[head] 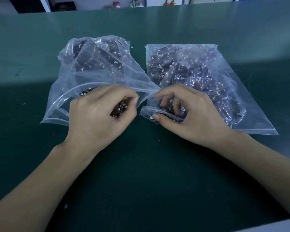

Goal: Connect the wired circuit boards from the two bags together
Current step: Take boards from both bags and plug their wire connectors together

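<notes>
Two clear plastic zip bags lie side by side on the green table, both full of small dark circuit boards with thin orange wires and white connectors. My left hand (100,113) is at the mouth of the left bag (94,64), fingers curled round a small dark wired board (119,109). My right hand (184,113) reaches into the mouth of the right bag (199,72). Its fingers are curled among the boards there and its thumb presses a dark board (155,118) at the bag's edge.
The green table mat (141,173) stretches wide in front of the bags and to both sides. Its near edge shows at the lower right. Shelves with small items stand beyond the far edge (141,5).
</notes>
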`<action>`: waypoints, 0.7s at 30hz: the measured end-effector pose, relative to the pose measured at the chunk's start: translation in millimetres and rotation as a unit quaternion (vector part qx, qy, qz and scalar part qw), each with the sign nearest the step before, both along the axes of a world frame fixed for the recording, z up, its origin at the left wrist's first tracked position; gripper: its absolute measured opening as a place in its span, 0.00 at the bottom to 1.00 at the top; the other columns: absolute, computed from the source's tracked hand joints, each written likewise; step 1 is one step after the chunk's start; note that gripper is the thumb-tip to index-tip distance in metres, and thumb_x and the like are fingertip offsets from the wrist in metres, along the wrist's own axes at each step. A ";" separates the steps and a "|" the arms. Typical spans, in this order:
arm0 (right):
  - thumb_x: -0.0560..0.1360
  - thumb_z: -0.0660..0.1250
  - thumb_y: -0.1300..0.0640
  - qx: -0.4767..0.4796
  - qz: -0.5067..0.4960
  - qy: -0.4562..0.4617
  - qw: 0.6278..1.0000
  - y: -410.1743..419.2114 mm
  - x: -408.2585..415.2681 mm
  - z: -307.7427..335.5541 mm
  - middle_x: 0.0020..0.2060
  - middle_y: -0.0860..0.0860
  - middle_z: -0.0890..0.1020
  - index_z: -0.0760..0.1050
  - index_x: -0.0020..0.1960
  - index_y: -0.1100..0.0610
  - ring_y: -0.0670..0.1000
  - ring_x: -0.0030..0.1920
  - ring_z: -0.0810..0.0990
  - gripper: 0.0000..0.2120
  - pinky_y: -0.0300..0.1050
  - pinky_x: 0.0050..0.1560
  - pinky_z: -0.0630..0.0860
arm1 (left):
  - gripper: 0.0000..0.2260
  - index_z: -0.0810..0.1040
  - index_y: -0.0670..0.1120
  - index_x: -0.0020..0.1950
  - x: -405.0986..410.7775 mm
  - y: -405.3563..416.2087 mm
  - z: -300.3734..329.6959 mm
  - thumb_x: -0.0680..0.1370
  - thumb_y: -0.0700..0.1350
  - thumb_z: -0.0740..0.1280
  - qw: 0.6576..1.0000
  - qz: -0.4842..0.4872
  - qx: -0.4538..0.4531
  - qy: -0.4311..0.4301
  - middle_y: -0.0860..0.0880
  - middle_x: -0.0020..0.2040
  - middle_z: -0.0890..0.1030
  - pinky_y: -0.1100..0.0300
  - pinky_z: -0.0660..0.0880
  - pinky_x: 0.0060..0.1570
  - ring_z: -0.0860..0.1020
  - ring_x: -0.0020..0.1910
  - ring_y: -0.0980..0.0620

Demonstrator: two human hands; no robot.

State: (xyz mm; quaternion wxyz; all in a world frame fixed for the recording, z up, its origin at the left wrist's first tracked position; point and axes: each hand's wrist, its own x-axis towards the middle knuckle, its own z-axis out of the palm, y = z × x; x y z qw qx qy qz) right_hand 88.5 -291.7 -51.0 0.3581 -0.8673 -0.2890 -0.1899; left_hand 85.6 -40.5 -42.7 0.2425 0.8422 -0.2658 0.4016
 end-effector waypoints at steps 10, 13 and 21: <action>0.81 0.77 0.58 0.002 0.052 -0.042 0.998 -0.9 3.6 -2.7 0.51 0.49 0.84 0.87 0.56 0.56 0.52 0.40 0.80 0.05 0.51 0.41 0.78 | 0.06 0.84 0.39 0.48 -12.1 -13.8 -5.4 0.83 0.38 0.69 0.986 -0.156 -0.030 0.047 0.48 0.41 0.83 0.52 0.77 0.31 0.80 0.33 0.47; 0.80 0.77 0.55 0.009 0.052 -0.046 0.998 -1.1 4.3 -0.6 0.52 0.50 0.84 0.86 0.60 0.55 0.54 0.37 0.77 0.09 0.52 0.40 0.77 | 0.05 0.83 0.42 0.51 -11.8 -11.9 -6.1 0.84 0.40 0.68 0.984 -0.161 -0.029 0.069 0.49 0.41 0.82 0.52 0.76 0.33 0.79 0.33 0.48; 0.81 0.75 0.60 0.011 0.060 -0.064 0.996 -1.1 2.8 -0.5 0.46 0.49 0.85 0.86 0.51 0.61 0.55 0.38 0.81 0.04 0.51 0.39 0.78 | 0.04 0.78 0.50 0.58 -14.8 -13.7 -5.6 0.84 0.44 0.66 0.982 -0.160 -0.049 0.089 0.53 0.44 0.81 0.51 0.76 0.34 0.80 0.35 0.49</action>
